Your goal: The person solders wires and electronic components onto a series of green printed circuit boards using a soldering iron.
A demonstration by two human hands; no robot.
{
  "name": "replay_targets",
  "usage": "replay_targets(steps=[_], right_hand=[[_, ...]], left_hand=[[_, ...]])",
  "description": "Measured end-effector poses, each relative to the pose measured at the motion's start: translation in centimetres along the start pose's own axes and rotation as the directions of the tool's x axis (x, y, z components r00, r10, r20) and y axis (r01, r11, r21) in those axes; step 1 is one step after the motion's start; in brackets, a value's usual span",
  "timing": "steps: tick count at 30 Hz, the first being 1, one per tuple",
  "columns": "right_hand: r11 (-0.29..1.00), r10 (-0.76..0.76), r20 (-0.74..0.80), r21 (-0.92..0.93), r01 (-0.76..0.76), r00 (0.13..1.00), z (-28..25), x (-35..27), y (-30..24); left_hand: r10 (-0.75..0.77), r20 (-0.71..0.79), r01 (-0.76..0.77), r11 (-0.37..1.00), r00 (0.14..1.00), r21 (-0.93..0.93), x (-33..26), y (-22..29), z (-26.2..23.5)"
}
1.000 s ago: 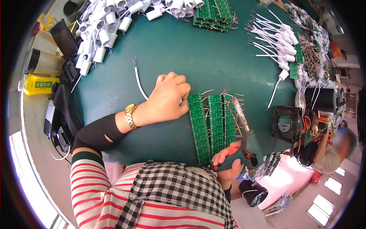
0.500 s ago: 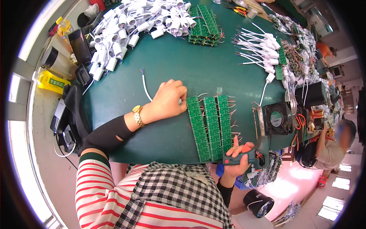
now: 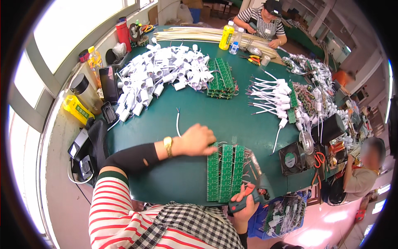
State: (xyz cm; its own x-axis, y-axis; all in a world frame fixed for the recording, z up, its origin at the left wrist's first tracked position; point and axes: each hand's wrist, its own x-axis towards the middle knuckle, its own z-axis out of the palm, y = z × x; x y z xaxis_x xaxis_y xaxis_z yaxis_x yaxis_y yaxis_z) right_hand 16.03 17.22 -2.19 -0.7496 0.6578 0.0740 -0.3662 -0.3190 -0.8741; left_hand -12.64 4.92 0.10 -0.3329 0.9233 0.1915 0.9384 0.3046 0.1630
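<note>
My left hand (image 3: 197,140) is closed at the far end of the left one of three green circuit board strips (image 3: 227,174). A white wire (image 3: 178,122) with bare coloured ends runs out from behind this hand. The white piece it belongs to is mostly hidden under my fingers. In my right hand (image 3: 247,206), at the near right corner of the boards, is a dark soldering gun (image 3: 262,186) with a red trigger. Its long metal nozzle slants up beside the right strip, its tip close to that strip's far end. Thin red wires stick out along the strips.
White wired sockets (image 3: 159,68) are heaped at the far left, with stacked green boards (image 3: 221,79) beside them. More sockets (image 3: 278,97) lie in a row on the right, beyond a small black fan (image 3: 292,159). Bottles (image 3: 226,36) stand near a co-worker (image 3: 265,25) across the table.
The soldering gun's nozzle has swung left, up to the board strips. My view has tilted up, bringing in the table's far side. The left hand stays by the left strip's far end.
</note>
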Motion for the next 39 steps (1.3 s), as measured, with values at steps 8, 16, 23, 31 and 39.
replay_targets(steps=[8, 16, 23, 31, 39], right_hand=[[0.992, -0.086, -0.126, 0.075, 0.096, 0.988, 0.9, -1.8, 1.5], [0.985, -0.103, -0.216, 0.115, 0.130, 0.971, 0.0, -2.2, 2.0], [0.950, -0.141, -0.231, 0.244, 0.197, 0.963, -0.6, -2.2, 2.9], [0.942, -0.136, -0.199, 0.278, 0.189, 0.971, -1.2, -2.5, 2.9], [0.926, -0.170, -0.225, 0.297, 0.234, 0.959, -1.3, -2.5, 3.2]], left_hand=[[-0.234, 0.093, 0.219, 0.965, 0.968, 0.144, 12.0, -17.7, -6.4], [-0.292, 0.122, 0.259, 0.938, 0.949, 0.229, 12.6, -19.7, -5.3], [-0.043, -0.015, 0.044, 0.988, 0.999, 0.150, 2.5, -15.4, -4.1], [-0.166, 0.171, 0.113, 0.952, 0.971, 0.283, -5.7, -11.3, -7.3], [-0.176, 0.187, 0.129, 0.963, 0.966, 0.237, -6.0, -9.5, -15.6]])
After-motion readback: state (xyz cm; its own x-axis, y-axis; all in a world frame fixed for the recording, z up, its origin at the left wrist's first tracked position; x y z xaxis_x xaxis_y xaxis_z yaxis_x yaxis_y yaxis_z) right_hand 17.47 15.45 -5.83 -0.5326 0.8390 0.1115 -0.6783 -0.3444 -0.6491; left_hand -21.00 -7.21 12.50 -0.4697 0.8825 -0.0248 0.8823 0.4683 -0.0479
